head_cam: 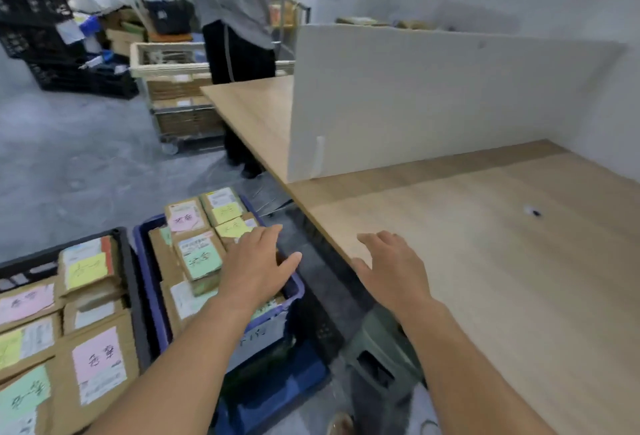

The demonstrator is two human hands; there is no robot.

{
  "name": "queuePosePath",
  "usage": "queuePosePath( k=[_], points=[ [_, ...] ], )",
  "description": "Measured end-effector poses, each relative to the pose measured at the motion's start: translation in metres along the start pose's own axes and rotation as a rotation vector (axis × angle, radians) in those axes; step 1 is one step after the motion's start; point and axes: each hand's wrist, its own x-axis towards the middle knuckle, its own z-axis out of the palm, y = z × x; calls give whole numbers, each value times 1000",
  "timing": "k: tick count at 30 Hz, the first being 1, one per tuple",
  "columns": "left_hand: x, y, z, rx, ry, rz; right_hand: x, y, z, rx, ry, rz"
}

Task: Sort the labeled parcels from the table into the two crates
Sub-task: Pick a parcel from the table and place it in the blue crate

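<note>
Parcels fill blue crate and black crate, lower left. I see both hands empty, fingers spread: left hand over blue crate, right hand at bench edge.

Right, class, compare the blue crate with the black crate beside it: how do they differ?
Colour sets the blue crate apart from the black crate. The blue crate sits nearer the table; the black crate lies farther left, cut off by the frame. The left hand is over the blue crate; no hand is over the black crate. Both hold brown parcels with coloured labels.
</note>
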Motion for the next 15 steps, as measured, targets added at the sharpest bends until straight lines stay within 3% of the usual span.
queuePosePath(
  k=[15],
  points=[
    [-60,180,47,-22,-72,438,-158,134,-86,-90,156,359]
  ],
)
